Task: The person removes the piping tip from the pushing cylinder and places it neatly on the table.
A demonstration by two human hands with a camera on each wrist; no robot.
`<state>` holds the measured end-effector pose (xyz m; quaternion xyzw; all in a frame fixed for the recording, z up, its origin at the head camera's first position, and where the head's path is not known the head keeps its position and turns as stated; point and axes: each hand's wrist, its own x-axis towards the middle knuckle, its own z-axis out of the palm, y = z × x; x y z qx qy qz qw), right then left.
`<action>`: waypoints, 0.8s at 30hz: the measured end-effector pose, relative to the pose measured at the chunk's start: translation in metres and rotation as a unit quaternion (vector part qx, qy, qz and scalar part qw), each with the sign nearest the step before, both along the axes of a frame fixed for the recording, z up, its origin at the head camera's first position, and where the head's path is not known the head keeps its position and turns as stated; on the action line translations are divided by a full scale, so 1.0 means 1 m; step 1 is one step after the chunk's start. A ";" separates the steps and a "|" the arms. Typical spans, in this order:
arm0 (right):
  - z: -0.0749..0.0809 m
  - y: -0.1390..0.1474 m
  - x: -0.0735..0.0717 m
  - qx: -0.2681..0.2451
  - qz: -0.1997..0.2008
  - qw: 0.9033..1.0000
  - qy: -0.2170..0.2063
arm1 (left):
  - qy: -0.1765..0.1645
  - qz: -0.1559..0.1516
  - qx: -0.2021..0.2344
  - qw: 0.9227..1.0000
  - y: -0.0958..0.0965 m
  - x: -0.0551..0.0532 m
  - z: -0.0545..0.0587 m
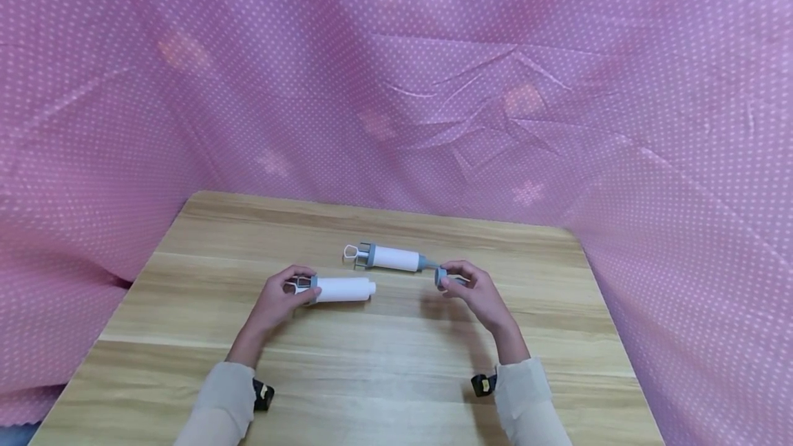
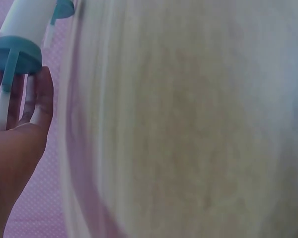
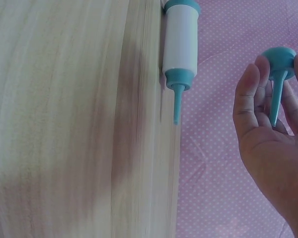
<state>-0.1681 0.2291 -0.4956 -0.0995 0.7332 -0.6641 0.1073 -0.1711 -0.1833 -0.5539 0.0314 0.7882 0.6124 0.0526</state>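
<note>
The white plunger syringe (image 1: 343,289) is in front of you, left of the middle of the table (image 1: 396,377), and its bare end points to your right. Your left hand (image 1: 272,301) grips it by the collar, thumb on the near side and fingers on the far side; I think this hold leaves the bare end free. Your right hand (image 1: 483,296) pinches the teal nozzle cap (image 1: 440,277) by its wide rim, with the thin tip lying back toward the palm. Probably it is held so in order that the wide mouth can face the syringe; the two pieces are well apart.

Beyond them lies the second syringe (image 1: 396,259), on its side, its own nozzle attached and pointing to the right, near your right fingers. It is perhaps placed there to leave the space between your hands free.

The pull handle of the gripped syringe is partly hidden by your left hand, and in the left wrist view the upper edge cuts off the barrel. I cannot tell whether this syringe touches the wood. The inside of the cap is also hard to make out. Behind the table hangs a pink dotted cloth (image 1: 372,122).
</note>
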 end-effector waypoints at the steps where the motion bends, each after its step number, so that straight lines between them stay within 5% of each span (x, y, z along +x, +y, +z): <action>1: 0.000 0.000 0.000 -0.001 0.001 1.000 0.001 | 0.000 0.000 -0.002 1.000 -0.001 -0.001 -0.001; 24: -0.002 -0.002 0.000 -0.016 -0.005 1.000 -0.007 | 0.011 -0.011 -0.048 0.999 -0.013 -0.008 -0.019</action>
